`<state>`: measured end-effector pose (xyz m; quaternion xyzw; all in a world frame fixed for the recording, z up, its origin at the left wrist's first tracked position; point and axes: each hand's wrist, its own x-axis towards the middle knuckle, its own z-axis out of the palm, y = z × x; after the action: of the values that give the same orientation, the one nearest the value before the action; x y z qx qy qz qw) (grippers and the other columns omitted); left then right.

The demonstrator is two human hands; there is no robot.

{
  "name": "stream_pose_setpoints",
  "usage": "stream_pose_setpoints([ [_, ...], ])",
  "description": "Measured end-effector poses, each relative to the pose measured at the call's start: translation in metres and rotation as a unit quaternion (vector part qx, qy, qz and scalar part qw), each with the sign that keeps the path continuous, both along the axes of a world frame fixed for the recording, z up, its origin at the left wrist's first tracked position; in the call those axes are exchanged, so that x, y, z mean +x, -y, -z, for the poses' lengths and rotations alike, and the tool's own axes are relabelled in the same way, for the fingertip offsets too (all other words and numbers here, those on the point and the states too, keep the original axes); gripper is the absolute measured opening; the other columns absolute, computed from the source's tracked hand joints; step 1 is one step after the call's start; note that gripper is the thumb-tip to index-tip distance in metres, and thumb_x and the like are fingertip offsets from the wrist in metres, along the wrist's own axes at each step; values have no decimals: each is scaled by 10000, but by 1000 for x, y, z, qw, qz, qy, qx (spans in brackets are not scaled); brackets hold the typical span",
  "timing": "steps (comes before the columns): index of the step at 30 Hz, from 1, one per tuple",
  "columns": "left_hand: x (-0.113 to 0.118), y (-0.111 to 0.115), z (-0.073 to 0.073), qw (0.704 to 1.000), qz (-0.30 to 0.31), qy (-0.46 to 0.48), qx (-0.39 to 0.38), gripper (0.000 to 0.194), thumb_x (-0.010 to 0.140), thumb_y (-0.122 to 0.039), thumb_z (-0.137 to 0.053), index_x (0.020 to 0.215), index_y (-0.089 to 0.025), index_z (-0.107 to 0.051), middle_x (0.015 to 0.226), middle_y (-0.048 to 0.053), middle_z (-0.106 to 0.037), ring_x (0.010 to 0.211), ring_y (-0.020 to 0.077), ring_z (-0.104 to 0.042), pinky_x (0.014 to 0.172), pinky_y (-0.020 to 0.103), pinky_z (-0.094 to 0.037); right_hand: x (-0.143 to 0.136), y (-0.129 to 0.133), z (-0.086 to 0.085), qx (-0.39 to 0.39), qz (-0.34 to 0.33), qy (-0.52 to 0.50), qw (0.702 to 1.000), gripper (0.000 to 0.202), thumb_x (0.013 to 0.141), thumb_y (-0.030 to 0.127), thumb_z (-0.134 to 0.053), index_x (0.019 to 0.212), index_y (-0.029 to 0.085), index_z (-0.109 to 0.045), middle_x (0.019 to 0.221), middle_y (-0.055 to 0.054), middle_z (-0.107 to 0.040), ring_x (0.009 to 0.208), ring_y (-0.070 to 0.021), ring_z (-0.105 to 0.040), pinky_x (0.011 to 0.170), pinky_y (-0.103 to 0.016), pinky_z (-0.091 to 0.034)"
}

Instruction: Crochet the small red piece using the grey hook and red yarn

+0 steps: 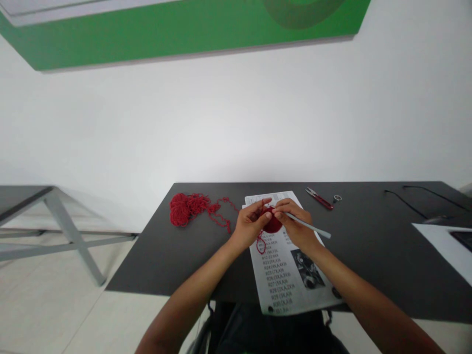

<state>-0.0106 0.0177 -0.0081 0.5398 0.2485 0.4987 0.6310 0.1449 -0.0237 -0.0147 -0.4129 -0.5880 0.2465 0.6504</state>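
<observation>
Between my hands is a small round piece of red crochet work [273, 225], held above the printed sheets. My left hand [251, 221] pinches its left side, and red yarn runs by the raised index finger. A loop of red yarn [261, 245] hangs below that hand. My right hand [296, 221] is closed around a crochet hook with a pale grey handle [313, 228], which points down to the right. The hook's tip meets the top of the red piece, but the fingers hide it. A ball of red yarn [180, 210] lies left, with loose strands trailing towards my left hand.
Printed pattern sheets [275, 280] lie under my hands on the dark table [177, 260]. Small red-handled thread snips [320, 198] and a metal ring [337, 198] lie behind. Eyeglasses [424, 211] and a white sheet [438, 243] are at right. A white wall [236, 113] stands behind.
</observation>
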Motion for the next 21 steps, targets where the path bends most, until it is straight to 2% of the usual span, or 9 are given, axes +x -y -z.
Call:
stream_pose_setpoints([
  [4,2,-2,5,998,-23,43,-33,396,661,-373,-918,987,-179,-807,740,-1,-711,659,105,-627,653,228,-509,-5,3,-3,3,2,-4,1000,123,865,413,-754,823,303,-789,897,-30,-697,866,-224,-651,819,-381,-525],
  [7,1,0,6,988,36,111,-104,463,623,-379,-944,1013,-183,-788,816,18,-745,714,123,-681,717,243,-546,-7,3,0,-19,-8,-40,999,171,835,461,-777,843,291,-762,858,-24,-695,819,-220,-638,784,-370,-526],
  [11,-1,5,0,968,111,155,-163,554,601,-350,-964,1090,-184,-763,824,12,-744,721,120,-702,736,228,-557,-10,1,10,-65,-50,-167,983,266,758,475,-849,863,278,-703,854,-8,-702,782,-195,-642,743,-330,-534],
  [14,-2,8,-2,967,121,162,-155,545,593,-326,-971,1081,-188,-773,807,-2,-732,722,104,-696,740,207,-555,-10,0,17,-57,-80,-207,973,289,735,482,-868,834,272,-695,876,-8,-716,825,-192,-663,784,-329,-541],
  [21,-1,5,-1,981,100,138,-97,505,587,-327,-970,1044,-193,-805,781,-1,-696,691,85,-646,677,182,-515,-7,-1,17,-68,-59,-221,971,306,726,533,-859,825,270,-739,833,-5,-749,762,-190,-671,733,-325,-533],
])
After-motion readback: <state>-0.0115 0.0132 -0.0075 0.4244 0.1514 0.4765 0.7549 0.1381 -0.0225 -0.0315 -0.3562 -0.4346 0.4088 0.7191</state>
